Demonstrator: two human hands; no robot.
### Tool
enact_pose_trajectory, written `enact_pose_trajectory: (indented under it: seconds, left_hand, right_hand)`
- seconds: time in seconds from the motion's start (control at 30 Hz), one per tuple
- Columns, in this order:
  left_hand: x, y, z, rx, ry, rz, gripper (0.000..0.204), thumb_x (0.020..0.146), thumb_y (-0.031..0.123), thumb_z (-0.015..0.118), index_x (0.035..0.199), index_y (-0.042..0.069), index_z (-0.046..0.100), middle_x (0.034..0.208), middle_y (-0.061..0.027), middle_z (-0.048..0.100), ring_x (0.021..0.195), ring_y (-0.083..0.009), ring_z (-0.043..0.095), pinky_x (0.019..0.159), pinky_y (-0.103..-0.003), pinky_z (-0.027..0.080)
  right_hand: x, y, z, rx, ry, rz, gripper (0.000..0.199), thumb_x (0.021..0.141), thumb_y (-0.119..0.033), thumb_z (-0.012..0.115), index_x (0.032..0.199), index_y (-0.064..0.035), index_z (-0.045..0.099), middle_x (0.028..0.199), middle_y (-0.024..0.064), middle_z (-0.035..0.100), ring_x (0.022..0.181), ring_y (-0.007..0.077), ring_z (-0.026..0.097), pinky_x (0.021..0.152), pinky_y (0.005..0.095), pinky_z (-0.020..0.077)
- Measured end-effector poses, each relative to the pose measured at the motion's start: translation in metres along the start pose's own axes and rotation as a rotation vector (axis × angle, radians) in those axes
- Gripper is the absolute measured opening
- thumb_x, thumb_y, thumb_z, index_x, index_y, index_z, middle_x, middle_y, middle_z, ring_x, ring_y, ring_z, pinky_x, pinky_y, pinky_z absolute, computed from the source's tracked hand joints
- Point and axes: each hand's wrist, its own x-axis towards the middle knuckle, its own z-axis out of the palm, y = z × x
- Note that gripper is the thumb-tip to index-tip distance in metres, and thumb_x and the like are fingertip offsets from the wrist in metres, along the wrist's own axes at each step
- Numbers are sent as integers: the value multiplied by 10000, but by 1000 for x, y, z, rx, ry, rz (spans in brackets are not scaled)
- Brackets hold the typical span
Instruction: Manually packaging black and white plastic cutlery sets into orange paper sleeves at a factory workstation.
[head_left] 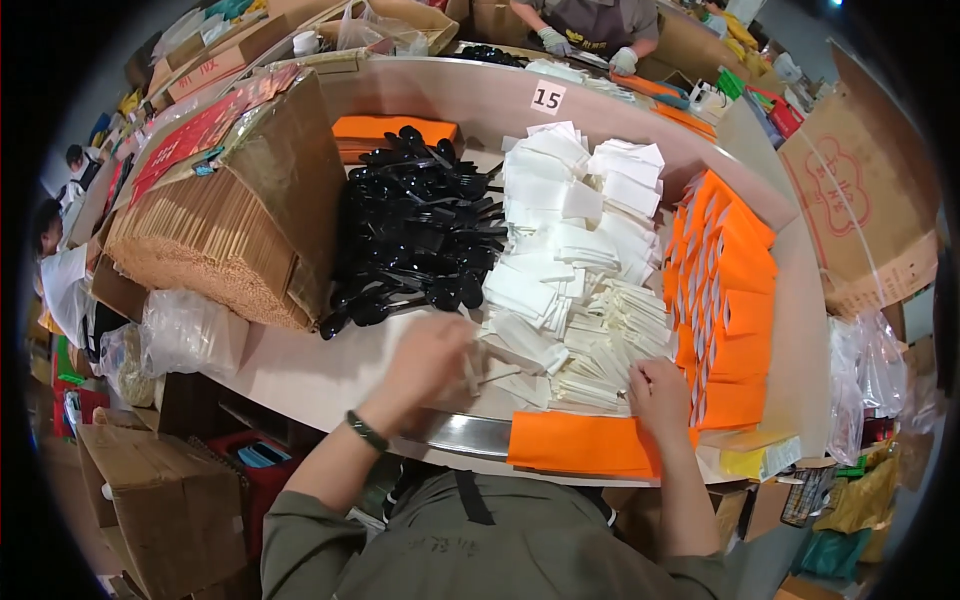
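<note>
My left hand [428,362] is over the near part of the table, just right of the bare tabletop and beside a few loose slim white packets [505,375]. Motion smears its fingers, so any hold is unclear. At the near right edge of a heap of slim cream packets [625,320], my right hand [660,398] has its fingers curled together; what they pinch, if anything, is hidden. Beneath that wrist lies a flat orange paper stack [580,445]. Black plastic spoons and forks [415,230] are heaped left of folded white napkins [550,190]. Overlapping orange paper sleeves [735,300] line the right side.
An open cardboard box of wooden sticks [190,250] stands on the table's left. A raised pinkish rim [440,85] bounds the far side. Another cardboard box [850,190] is at the right. Across the rim, a person's gloved hands [622,62] are at another table.
</note>
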Motion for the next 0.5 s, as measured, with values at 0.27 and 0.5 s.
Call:
enact_pose_trajectory:
  seconds: [0.27, 0.5]
  left_hand:
    - [-20, -94, -49, 375, 86, -196, 217, 812, 42, 589, 1010, 76, 669, 1027, -83, 640, 1008, -286, 617, 833, -393, 522]
    - [-36, -71, -55, 367, 45, -69, 179, 766, 193, 744, 928, 128, 703, 887, -19, 648, 872, -238, 638, 762, -367, 520]
  right_hand:
    - [107, -104, 65, -49, -146, -488, 77, 850, -75, 589, 871, -38, 653, 888, 157, 633, 859, 349, 649, 722, 436, 542]
    - [118, -99, 89, -227, -274, -358, 81, 833, -70, 566, 853, -28, 632, 890, 170, 635, 857, 343, 663, 727, 452, 545]
